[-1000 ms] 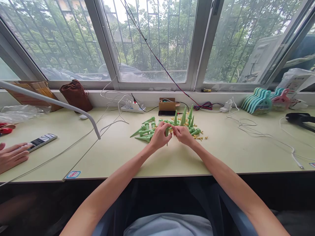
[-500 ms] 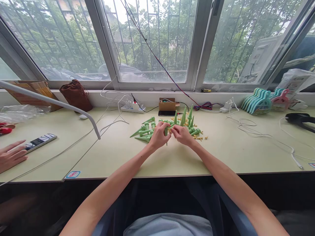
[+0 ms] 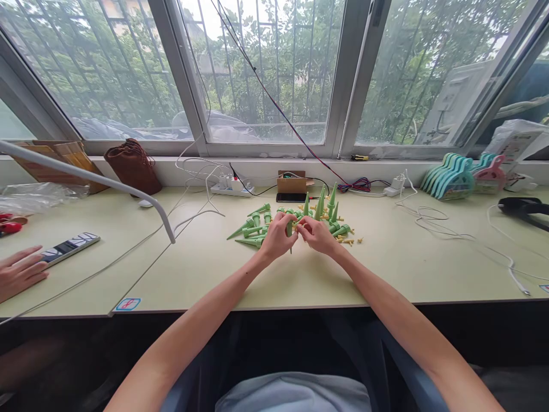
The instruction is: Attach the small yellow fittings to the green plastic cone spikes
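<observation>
My left hand [image 3: 278,236] is closed round a green plant watering spike [image 3: 290,229], its tip pointing down just above or at the table. Close beside it, my right hand [image 3: 318,236] has its fingertips pinched at the spike's side, on what looks like a small yellow valve, mostly covered by the fingers. Several green spikes [image 3: 246,241] lie to the left of my hands. Behind and to the right, other spikes [image 3: 319,203] stand point up. Small yellow valves [image 3: 345,241] are scattered by my right hand.
A phone [image 3: 291,197] lies before a small cardboard box [image 3: 291,182] at the back. White cables [image 3: 433,214] trail across the right side. At far left another person's hand [image 3: 21,273] rests by a phone [image 3: 71,249]. Turquoise hangers [image 3: 448,177] stand back right.
My hands stay in nearly the same place, with only a slight shift of the right fingers at the spike. The things on the table look unmoved.
</observation>
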The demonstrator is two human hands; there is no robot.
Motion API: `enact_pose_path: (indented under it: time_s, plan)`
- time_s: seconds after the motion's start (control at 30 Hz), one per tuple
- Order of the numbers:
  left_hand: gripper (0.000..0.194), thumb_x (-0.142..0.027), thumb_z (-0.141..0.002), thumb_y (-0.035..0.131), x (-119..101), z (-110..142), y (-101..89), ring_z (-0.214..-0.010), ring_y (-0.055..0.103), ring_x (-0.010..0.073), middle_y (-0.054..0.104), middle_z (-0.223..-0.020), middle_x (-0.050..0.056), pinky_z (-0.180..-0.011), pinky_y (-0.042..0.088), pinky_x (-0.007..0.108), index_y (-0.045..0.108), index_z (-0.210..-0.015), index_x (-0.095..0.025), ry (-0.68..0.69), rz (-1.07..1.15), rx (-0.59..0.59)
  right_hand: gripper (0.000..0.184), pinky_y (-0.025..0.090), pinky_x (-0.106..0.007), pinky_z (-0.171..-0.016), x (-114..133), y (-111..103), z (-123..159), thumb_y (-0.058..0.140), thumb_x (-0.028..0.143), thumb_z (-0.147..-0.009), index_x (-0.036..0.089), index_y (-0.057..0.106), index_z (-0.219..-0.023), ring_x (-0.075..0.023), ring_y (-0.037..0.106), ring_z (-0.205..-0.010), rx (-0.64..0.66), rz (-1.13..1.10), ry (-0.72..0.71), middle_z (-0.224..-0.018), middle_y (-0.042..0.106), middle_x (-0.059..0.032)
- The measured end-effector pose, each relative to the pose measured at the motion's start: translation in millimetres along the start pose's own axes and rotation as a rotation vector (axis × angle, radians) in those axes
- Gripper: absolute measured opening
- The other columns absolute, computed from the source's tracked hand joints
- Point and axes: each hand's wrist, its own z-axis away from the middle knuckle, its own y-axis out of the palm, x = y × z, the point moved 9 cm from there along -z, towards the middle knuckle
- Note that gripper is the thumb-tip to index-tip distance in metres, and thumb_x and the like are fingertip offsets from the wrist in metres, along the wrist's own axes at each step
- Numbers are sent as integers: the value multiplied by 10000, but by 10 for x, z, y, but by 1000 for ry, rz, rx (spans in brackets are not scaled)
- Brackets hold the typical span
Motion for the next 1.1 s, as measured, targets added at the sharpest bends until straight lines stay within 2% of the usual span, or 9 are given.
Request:
enact_pose_path:
  time_s: [0.13, 0.33, 0.43, 0.6, 0.7, 0.9, 1.0, 1.1]
  plan:
    - [227, -169, -788, 621, 1, 7, 24, -550, 460, 61, 511, -949, 16, -662, 483, 275, 601, -1013, -199, 17, 15, 15, 268, 365, -257, -543, 1, 2, -4, 435, 379, -944, 204, 502, -753, -130, 469, -505, 1, 13, -10, -581, 559, 10]
    - [226, -149, -785, 617, -13, 14, 39, -545, 467, 58, 508, -941, 12, -651, 485, 272, 597, -1004, -201, 30, 31, 30, 403, 337, -255, -527, -46, 25, -8, 368, 441, -971, 204, 454, -657, -126, 454, -496, 21, 21, 8, -536, 520, 7]
    - [218, -153, -786, 618, -15, 11, 32, -537, 458, 54, 508, -940, 11, -648, 485, 271, 598, -999, -198, 27, 26, 23, 383, 340, -255, -529, -48, 24, -7, 386, 451, -965, 201, 482, -692, -127, 457, -494, 17, 16, 16, -546, 530, 9]
    - [222, -156, -778, 628, 1, 5, 12, -551, 457, 63, 512, -939, 16, -637, 481, 269, 602, -994, -196, 14, 6, -1, 229, 367, -254, -555, -10, 14, -2, 461, 403, -936, 196, 541, -878, -131, 479, -514, 5, -8, -6, -609, 581, 13]
    - [221, -160, -783, 625, -1, 11, 22, -542, 454, 58, 508, -943, 15, -639, 482, 270, 600, -1000, -197, 17, 11, 10, 242, 364, -254, -556, -6, 15, -2, 446, 392, -941, 199, 522, -816, -130, 478, -516, 9, -8, -13, -601, 575, 12]
    - [227, -150, -779, 627, -36, 20, 44, -547, 465, 63, 508, -931, 11, -633, 482, 271, 594, -997, -205, 37, 35, 35, 458, 338, -261, -543, -37, 30, -10, 346, 470, -982, 202, 443, -623, -125, 453, -492, 31, 11, 7, -524, 519, 3]
    - [233, -141, -777, 626, -39, 16, 47, -541, 462, 60, 511, -939, 12, -629, 481, 270, 591, -997, -207, 43, 42, 30, 482, 340, -262, -543, -57, 28, -14, 342, 503, -980, 200, 466, -628, -131, 465, -496, 25, 13, 20, -519, 524, -1]
    - [208, -160, -792, 623, -20, 11, 33, -535, 458, 58, 514, -940, 14, -633, 480, 273, 594, -993, -202, 36, 32, 8, 400, 340, -260, -534, -56, 16, -11, 393, 497, -964, 199, 518, -728, -132, 462, -489, 9, 12, 24, -530, 532, 11]
